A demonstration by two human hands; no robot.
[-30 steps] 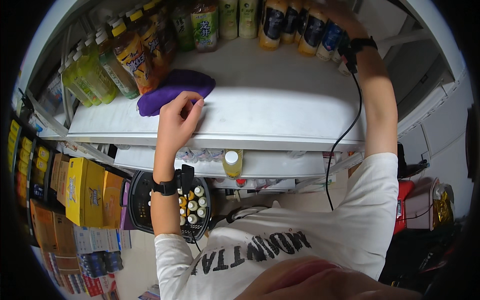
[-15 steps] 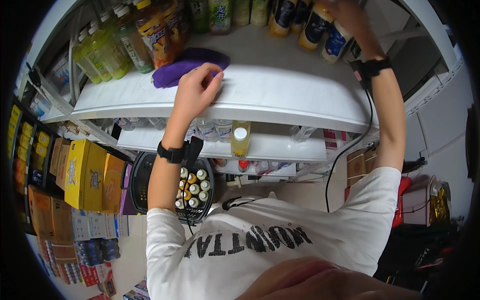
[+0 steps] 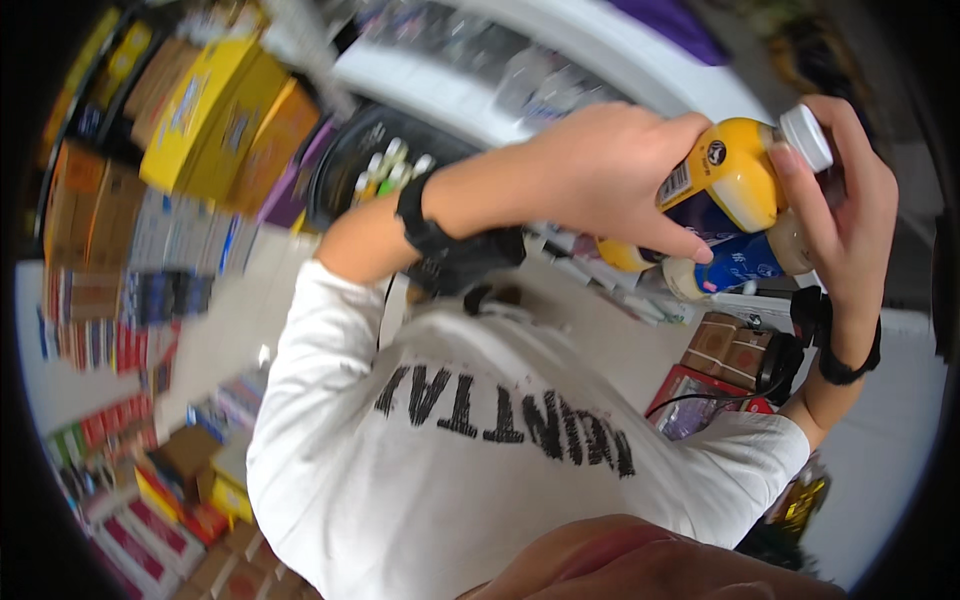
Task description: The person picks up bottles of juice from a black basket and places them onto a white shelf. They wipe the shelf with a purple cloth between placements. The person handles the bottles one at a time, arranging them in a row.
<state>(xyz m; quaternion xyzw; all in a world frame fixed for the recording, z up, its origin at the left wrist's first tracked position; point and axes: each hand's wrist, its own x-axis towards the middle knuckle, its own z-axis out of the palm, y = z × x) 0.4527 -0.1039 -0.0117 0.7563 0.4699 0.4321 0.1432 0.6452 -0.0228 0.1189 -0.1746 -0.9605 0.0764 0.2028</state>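
Observation:
High at the right, both my hands hold two bottles tilted and side by side. The upper one is a yellow bottle (image 3: 742, 180) with a dark label and a white cap. Below it lies a blue-labelled bottle (image 3: 745, 262) with pale contents. My left hand (image 3: 600, 165) wraps the yellow bottle from the left, its thumb reaching to the blue-labelled bottle. My right hand (image 3: 850, 205) closes round the cap end of the yellow bottle, and part of the blue-labelled bottle's end is hidden beside it. Wristbands sit on both wrists.
A white shelf (image 3: 440, 85) with blurred clear bottles runs across the top, a purple cloth (image 3: 675, 25) at its upper right. Left of my arm stands a black basket (image 3: 335, 165) with several capped bottles. Yellow cartons (image 3: 205, 120) and stacked boxes line the left; brown boxes (image 3: 725, 345) sit right.
My view has turned rightward. The right hand has come down from the upper shelf; the left hand has left the purple cloth. Both hands now hold the two bottles.

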